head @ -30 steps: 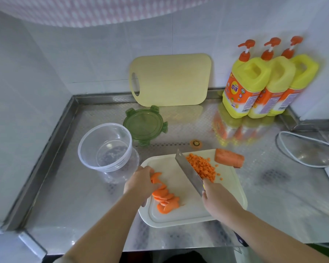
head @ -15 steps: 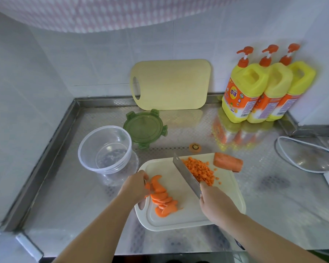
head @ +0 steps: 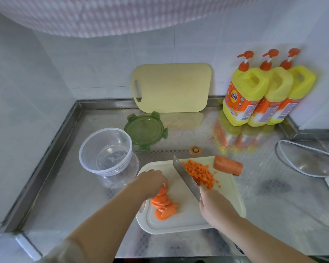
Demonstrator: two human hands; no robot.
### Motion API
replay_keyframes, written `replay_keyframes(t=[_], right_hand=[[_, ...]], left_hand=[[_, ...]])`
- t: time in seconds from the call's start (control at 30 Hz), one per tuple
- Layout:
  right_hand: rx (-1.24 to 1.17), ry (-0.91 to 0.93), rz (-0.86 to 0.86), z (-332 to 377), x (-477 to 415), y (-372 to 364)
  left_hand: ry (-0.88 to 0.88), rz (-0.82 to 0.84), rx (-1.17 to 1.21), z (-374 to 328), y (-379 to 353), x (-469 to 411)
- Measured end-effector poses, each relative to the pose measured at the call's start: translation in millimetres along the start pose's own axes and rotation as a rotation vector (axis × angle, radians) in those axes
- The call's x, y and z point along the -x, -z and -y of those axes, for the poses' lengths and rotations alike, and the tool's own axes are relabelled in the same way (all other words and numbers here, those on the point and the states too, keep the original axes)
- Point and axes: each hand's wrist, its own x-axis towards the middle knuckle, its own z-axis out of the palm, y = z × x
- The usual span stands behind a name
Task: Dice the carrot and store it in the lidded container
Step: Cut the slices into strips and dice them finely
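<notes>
Roughly midway: at lower centre of the frame, a white cutting board [head: 226, 211] holds a pile of diced carrot [head: 199, 172] beside the knife [head: 186, 177], a fan of carrot slices [head: 163, 205] not yet diced, and, at its upper right edge, one uncut carrot chunk [head: 228, 165]. The left hand [head: 152, 182] curls its fingers onto the top slices; the right hand [head: 215, 204] grips the knife handle. At centre left the clear container [head: 105, 150] stands empty, its green lid [head: 145, 130] lying off just behind it — nothing stored yet.

Curled left hand [head: 152, 182], palm down — right hand [head: 215, 204] in a closed grip.
</notes>
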Motion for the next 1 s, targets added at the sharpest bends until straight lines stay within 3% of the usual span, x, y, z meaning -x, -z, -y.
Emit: replay_keyframes(t=[0.4, 0.67, 0.9, 1.0], right_hand=[[-0.039, -0.003, 0.021, 0, -1, 2], [-0.026, 0.004, 0.027, 1, -1, 3], [-0.032, 0.002, 0.027, 0, -1, 5], [-0.06, -0.005, 0.03, 0, -2, 4]], left_hand=[[0.029, 0.067, -0.3, 1, 5, 1], [-0.005, 0.042, 0.015, 10, 15, -4], [-0.006, 0.079, 0.103, -4, 26, -26], [0.029, 0.017, 0.181, 0, 19, -30]])
